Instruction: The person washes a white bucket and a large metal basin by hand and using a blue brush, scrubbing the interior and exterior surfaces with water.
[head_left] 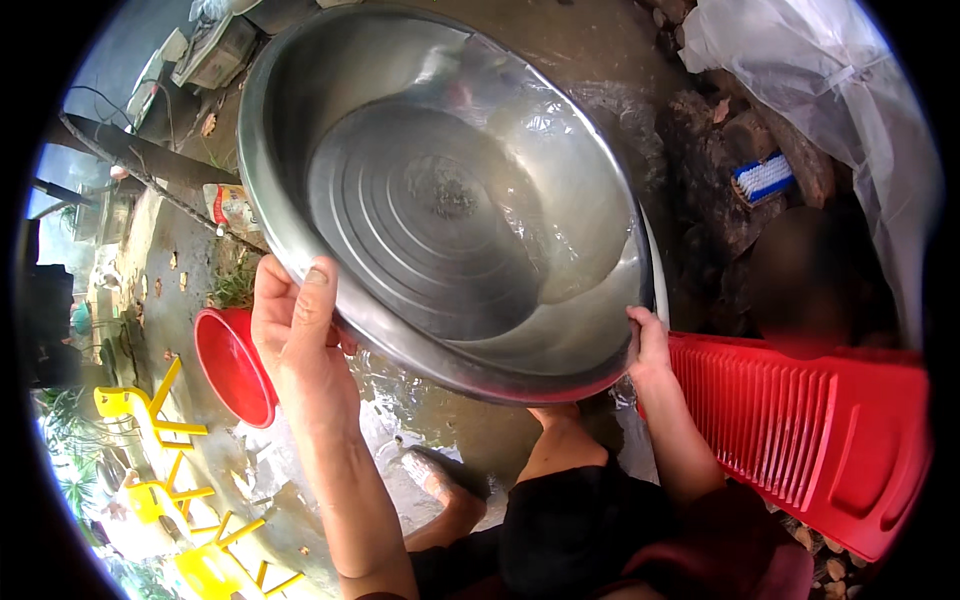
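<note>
A large round metal basin (pixel 420 330) is held up in front of me, tilted down to the right. Some water (pixel 560 230) lies along its right inner side, and rings mark its bottom. My left hand (pixel 300 310) grips the near left rim, thumb on top and fingers underneath. On the near right rim, my right hand (pixel 648 345) is closed round the edge, its fingers partly hidden behind the basin. Below my left hand's side stands a red plastic tub (pixel 228 375).
At right is a red slatted plastic crate (pixel 790 425). Beyond it lie a blue-and-white scrub brush (pixel 765 180) on stones and a translucent plastic sheet (pixel 800 60). Several yellow chairs (pixel 150 410) stand at left. The floor (pixel 400 415) is wet around my feet.
</note>
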